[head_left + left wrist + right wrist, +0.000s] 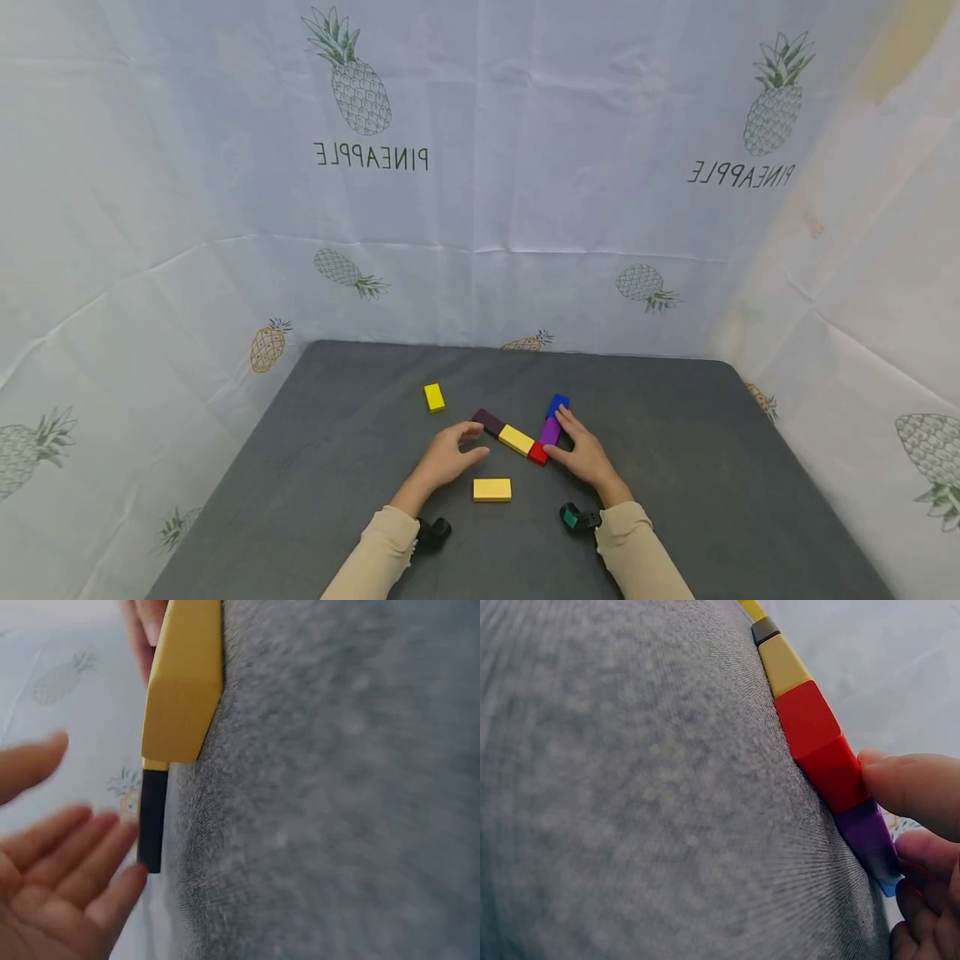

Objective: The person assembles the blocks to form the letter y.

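Several coloured blocks lie end to end in a bent line: a dark block (pixel 489 422), a pale yellow block (pixel 517 440), a red block (pixel 538 453), a purple block (pixel 550 432) and a blue block (pixel 557 404). My right hand (pixel 588 458) rests along the purple and blue stretch. Its thumb (pixel 911 784) touches the red block in the right wrist view, while the other fingers lie by the purple and blue ones. Just left of the dark block, my left hand (pixel 442 458) hovers with thumb and fingers apart, holding nothing.
Nearer my body, a loose pale yellow block (pixel 492 490) lies between the forearms. A bright yellow block (pixel 434 397) is farther back on the left. The dark grey table (pixel 690 450) meets hanging pineapple-print cloth (pixel 525 200) behind and at the sides.
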`<action>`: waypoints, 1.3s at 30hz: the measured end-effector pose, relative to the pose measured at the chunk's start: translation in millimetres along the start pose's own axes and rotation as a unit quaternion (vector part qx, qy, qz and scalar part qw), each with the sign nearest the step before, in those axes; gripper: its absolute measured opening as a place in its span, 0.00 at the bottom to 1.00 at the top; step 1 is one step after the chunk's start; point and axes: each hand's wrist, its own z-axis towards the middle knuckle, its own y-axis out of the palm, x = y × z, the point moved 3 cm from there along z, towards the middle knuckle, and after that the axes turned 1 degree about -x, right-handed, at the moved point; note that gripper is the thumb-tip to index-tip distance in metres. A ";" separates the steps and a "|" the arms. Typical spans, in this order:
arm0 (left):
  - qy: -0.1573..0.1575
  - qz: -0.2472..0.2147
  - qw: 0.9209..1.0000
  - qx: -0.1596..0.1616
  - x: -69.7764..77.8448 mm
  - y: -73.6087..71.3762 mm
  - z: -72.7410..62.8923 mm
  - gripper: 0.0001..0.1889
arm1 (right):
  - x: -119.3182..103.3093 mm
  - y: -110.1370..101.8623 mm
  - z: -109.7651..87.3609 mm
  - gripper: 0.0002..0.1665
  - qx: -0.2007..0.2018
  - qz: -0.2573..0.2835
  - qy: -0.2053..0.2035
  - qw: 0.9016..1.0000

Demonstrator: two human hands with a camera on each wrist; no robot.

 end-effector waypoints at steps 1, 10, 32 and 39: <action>0.011 -0.006 1.000 -0.024 1.4 0.6 -0.8 0.25 | -0.3 -0.5 0.2 0.47 0.001 0.001 0.000 1.000; 0.065 -0.024 0.987 -0.144 9.3 10.0 -4.4 0.18 | -2.6 -2.9 0.5 0.47 0.003 0.005 -0.002 1.000; 0.133 0.022 0.965 -0.225 17.0 21.0 -7.7 0.15 | -1.3 -1.9 0.8 0.47 0.003 0.003 0.004 1.000; 0.136 0.053 0.962 -0.229 13.0 18.5 -10.5 0.15 | -0.5 -1.3 -0.7 0.47 0.004 0.003 0.001 1.000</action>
